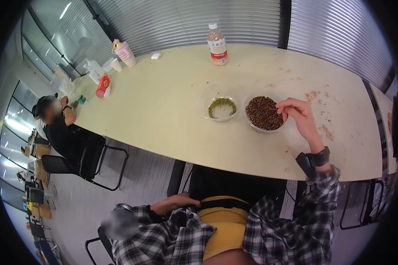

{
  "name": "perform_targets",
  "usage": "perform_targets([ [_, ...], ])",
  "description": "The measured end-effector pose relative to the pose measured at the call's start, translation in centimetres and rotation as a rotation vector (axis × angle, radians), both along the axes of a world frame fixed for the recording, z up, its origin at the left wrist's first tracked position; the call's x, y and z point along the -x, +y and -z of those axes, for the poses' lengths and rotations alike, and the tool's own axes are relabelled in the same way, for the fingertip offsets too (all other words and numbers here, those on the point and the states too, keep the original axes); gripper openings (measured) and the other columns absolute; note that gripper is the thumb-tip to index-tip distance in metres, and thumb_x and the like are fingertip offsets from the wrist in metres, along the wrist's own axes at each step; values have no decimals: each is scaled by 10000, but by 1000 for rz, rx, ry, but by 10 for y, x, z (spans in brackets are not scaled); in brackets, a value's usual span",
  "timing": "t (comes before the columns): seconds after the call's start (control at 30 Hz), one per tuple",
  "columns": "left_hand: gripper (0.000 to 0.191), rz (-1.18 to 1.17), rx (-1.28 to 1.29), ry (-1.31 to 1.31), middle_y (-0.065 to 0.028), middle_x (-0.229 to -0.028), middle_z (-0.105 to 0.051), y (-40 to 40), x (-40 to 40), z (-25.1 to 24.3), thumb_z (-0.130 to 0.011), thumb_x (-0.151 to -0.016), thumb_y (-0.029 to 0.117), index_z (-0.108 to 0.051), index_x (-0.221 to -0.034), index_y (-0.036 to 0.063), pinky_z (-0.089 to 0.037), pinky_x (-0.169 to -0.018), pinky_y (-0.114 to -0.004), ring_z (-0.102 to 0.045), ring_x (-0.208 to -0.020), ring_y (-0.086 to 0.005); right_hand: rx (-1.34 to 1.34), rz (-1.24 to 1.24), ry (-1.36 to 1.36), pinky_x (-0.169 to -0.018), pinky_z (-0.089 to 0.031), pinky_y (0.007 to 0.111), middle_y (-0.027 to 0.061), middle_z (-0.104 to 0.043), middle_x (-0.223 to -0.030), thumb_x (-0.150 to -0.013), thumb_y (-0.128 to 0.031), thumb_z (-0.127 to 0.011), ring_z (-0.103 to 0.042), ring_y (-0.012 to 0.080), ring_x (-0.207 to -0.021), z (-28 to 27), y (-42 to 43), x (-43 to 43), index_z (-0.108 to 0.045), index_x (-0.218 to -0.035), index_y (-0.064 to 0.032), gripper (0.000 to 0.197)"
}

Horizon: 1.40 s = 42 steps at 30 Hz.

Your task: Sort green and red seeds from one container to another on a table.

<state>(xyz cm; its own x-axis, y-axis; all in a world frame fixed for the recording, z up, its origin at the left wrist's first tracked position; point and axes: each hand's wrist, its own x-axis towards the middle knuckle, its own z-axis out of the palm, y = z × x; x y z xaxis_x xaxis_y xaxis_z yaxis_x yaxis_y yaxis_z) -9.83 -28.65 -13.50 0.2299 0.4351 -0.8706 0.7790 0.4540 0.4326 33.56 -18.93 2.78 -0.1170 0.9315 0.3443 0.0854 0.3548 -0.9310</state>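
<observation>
At the right edge of a clear plastic bowl of mixed reddish-brown and green beans is my right hand, its thumb and fingertips close together over the beans. Whether a bean sits between the fingertips cannot be told. Just left of that bowl stands a second clear bowl, with green beans lying mostly in a ring around its bottom. My left hand rests low by my waist, below the table edge, with its fingers partly hidden at my clothing.
On the pale table stand a labelled drink bottle, a pink tumbler, a white earphone case, a paper cup and a red package. Crumbs lie at the right. A person sits at the far left.
</observation>
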Motion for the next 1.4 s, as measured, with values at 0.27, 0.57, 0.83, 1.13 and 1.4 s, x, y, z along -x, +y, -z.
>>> perform_targets([
  [0.27, 390, -99, -20, -357, -8, -711, -569, -4, 28, 65, -449, -845, 389, -661, -812, 64, -362, -579, -231, -459, -617, -105, -8, 19, -26, -609, -435, 226, 68, -585, -761, -816, 48, -437, -524, 109, -625, -3, 1, 9, -635, -919, 26, 224],
  [0.57, 569, -319, 164, -77, -74, -842, -567, -7, -5, -25, -421, -850, 542, -622, -1012, 35, -379, -763, -260, -490, -828, -143, -2, 5, -40, -601, -437, 227, 75, -598, -775, -805, 57, -419, -520, 104, -634, 1, 2, 7, -635, -944, 28, 258],
  [0.83, 640, -32, -336, 110, -105, -618, -542, -8, -10, 11, -592, -739, 524, -562, -756, -115, -427, -551, -327, -528, -593, -209, -5, 22, -33, -599, -434, 229, 81, -595, -770, -801, 58, -415, -518, 106, -627, -3, 3, 10, -637, -932, 30, 260],
  [1.13, 794, -18, -108, -144, -284, -1239, -440, 0, -30, -34, -435, -769, 680, -547, -1190, 16, -333, -983, -386, -437, -1127, -393, 10, 32, -94, -613, -418, 228, 78, -582, -784, -806, 69, -411, -508, 110, -640, -2, -2, 8, -631, -933, 37, 256],
  [1.4, 901, -88, -216, 90, -328, -1080, -530, -6, -21, -20, -561, -719, 577, -389, -1165, -187, -404, -895, -367, -527, -1043, -376, -22, 50, -188, -654, -405, 220, 69, -590, -812, -823, 46, -423, -500, 112, -661, 3, 4, 3, -624, -956, 43, 240],
])
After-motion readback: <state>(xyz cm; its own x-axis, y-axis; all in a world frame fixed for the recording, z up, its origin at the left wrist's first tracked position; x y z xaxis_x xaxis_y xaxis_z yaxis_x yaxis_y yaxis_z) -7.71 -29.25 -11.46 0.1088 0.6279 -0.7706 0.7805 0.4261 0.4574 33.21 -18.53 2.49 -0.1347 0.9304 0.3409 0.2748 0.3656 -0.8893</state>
